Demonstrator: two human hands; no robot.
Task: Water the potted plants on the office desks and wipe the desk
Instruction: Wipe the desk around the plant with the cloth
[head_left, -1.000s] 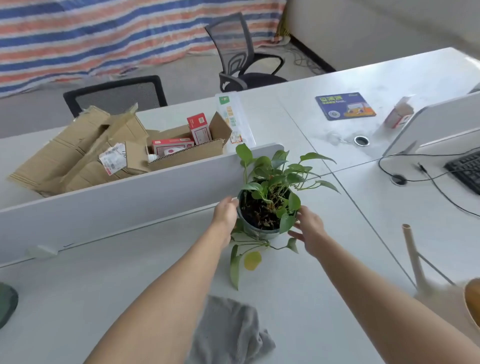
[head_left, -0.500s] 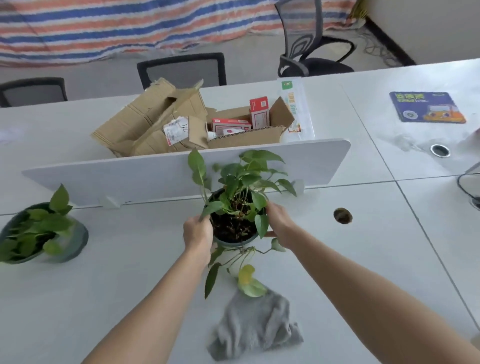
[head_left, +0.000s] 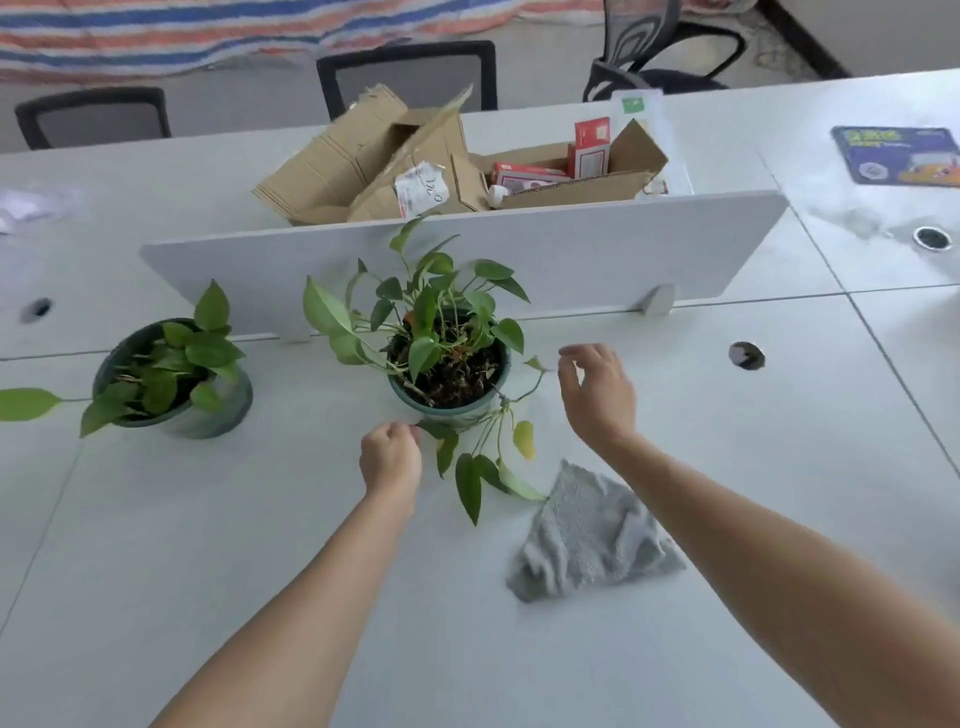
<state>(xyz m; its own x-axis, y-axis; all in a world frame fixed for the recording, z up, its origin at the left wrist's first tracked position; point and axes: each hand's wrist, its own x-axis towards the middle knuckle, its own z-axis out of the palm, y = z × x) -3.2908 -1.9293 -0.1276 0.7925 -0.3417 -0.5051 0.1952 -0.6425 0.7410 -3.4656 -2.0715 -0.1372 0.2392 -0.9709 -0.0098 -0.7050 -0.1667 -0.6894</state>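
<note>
A potted plant in a teal pot (head_left: 448, 402) stands on the white desk (head_left: 208, 545) in front of the divider, with trailing leaves hanging over its near side. My left hand (head_left: 390, 457) sits at the pot's near-left base with its fingers curled, its knuckles against a low leaf. My right hand (head_left: 597, 395) hovers open just right of the pot, not touching it. A second potted plant (head_left: 171, 376) stands to the left. A crumpled grey cloth (head_left: 589, 535) lies on the desk near my right forearm.
A low white divider panel (head_left: 571, 249) runs behind the plants. Behind it lie cardboard boxes (head_left: 415, 161) with red packets. Cable holes (head_left: 746, 356) pierce the desk. A blue mouse pad (head_left: 898, 161) lies far right. Office chairs (head_left: 405, 73) stand at the far side.
The pot has been carried left and set down on the desk beside the second plant. Both hands have come off it, and the right hand has opened.
</note>
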